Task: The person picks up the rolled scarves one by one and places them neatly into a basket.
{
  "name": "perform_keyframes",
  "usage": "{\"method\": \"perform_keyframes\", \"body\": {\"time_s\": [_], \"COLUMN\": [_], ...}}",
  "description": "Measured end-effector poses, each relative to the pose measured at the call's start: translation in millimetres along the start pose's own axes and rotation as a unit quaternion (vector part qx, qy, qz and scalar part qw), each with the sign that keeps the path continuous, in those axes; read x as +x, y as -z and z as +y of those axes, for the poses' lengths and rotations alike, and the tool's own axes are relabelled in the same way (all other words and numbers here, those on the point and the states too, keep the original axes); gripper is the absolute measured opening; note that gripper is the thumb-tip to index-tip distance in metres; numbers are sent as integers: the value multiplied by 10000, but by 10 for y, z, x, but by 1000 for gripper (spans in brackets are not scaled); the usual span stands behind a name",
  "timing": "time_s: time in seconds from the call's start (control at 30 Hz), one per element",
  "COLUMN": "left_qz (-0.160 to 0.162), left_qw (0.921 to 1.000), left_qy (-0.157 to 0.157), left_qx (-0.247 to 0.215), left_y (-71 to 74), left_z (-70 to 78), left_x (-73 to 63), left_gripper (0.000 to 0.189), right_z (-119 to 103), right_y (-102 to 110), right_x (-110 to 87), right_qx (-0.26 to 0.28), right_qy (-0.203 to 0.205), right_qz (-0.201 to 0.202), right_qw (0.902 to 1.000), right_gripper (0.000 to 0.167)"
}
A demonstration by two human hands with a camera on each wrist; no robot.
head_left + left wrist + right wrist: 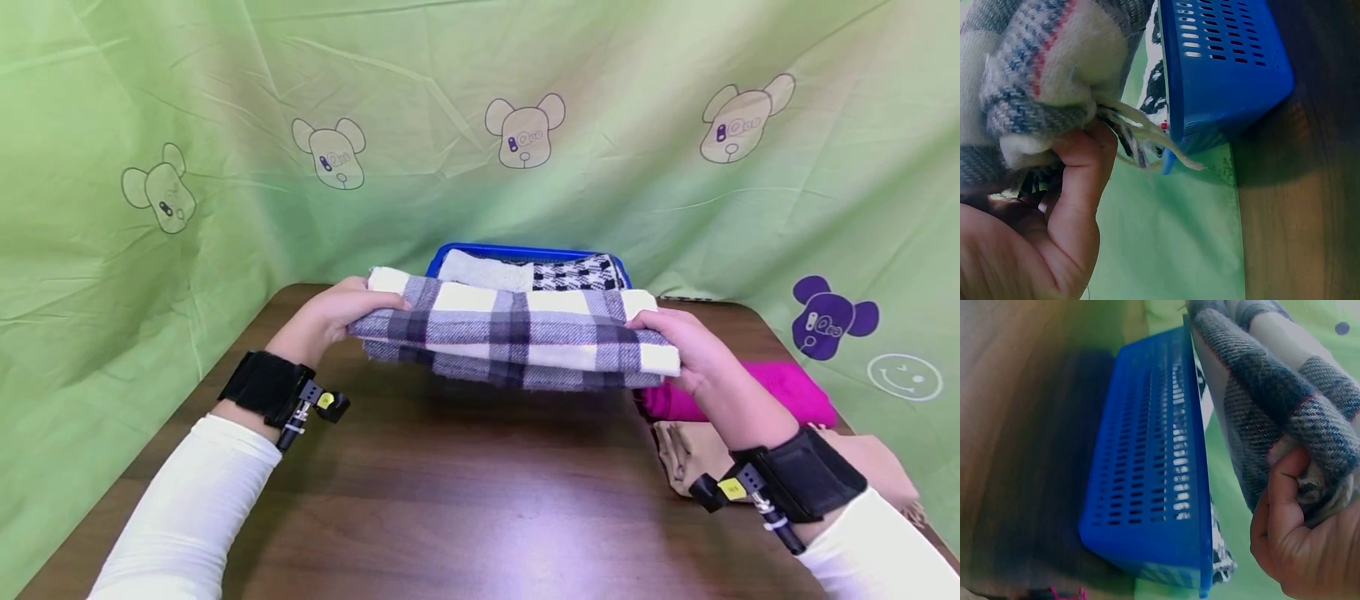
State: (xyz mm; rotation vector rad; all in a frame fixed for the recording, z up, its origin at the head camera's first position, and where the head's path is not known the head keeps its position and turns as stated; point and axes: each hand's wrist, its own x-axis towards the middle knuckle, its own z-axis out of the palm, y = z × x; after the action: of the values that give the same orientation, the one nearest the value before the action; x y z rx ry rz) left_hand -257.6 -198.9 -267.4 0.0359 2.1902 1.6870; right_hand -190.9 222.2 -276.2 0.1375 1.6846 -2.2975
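A folded plaid scarf (517,333) in white, grey and black, with thin red lines and fringe at its end, is held up level between both hands. My left hand (341,308) grips its left end, thumb on top, and fringe strands hang beside the fingers in the left wrist view. The right hand (682,337) pinches the opposite end, fingers curled into the folds. Behind the scarf stands a blue perforated basket (1147,450), its front hidden in the head view. Inside it lie a light grey cloth (480,271) and a black-and-white houndstooth cloth (577,273).
On the right of the brown wooden table (450,500) lie a folded magenta cloth (787,392) and a folded beige cloth (701,454) with fringe, partly under the right forearm. A green curtain (420,125) with printed bear heads hangs behind.
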Motion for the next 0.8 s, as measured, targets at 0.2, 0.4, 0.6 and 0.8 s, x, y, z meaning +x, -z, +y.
{"method": "perform_keyframes", "body": {"time_s": [0.2, 0.4, 0.6, 0.8], "left_qz": [155, 339, 450, 589], "left_qw": [9998, 9993, 9985, 9977], "left_qy": [4, -102, -108, -198], "left_qx": [-88, -120, -304, -259], "left_y": [-37, -69, -102, -126], "left_z": [102, 176, 204, 202], "left_x": [111, 271, 406, 513], "left_gripper": [41, 39, 34, 34], "right_z": [-116, -226, -282, -310], "right_y": [31, 83, 131, 163], "right_x": [105, 264, 423, 547], "right_qx": [-150, -103, -134, -307], "right_qy": [-22, -136, -352, -164], "right_qz": [120, 194, 398, 612], "right_qw": [9998, 9997, 9985, 9975], "right_gripper": [17, 10, 10, 12]}}
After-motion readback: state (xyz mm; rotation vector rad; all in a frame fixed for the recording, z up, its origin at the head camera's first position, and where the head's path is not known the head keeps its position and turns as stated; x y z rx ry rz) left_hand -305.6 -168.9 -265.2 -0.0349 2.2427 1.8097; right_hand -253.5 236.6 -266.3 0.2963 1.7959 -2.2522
